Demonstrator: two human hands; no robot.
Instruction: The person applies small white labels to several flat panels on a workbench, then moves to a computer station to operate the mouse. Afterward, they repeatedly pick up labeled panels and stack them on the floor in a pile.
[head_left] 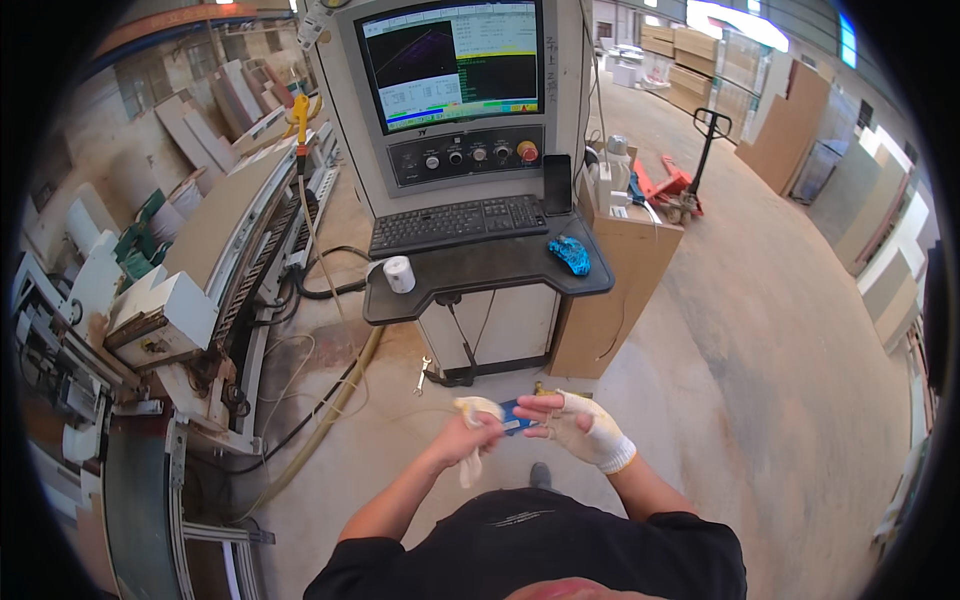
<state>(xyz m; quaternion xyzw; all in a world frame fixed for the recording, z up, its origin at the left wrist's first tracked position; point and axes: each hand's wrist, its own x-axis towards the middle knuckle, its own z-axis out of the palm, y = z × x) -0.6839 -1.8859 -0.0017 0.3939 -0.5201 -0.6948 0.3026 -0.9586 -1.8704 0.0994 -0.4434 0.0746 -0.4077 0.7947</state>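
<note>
My bare left hand (470, 436) is closed round a limp white knit glove (471, 474), which sticks out above and below the fist. Beside it, my right hand (580, 425) wears a white knit glove (603, 440) with a yellowish edge at the wrist. The fingers of that hand look bare and point left toward the left hand, stretched out and apart. A blue object (516, 418) shows between the two hands; whether either hand touches it I cannot tell. Both hands are in front of a control console, below its shelf.
The console carries a screen (455, 70), knobs, a red button (527, 151), a keyboard (458, 225), a white roll (399, 274) and a blue patterned mouse (569, 255). A wrench (422, 375) is below the shelf. Hoses and machinery lie left; a red pallet truck (675, 185) stands right.
</note>
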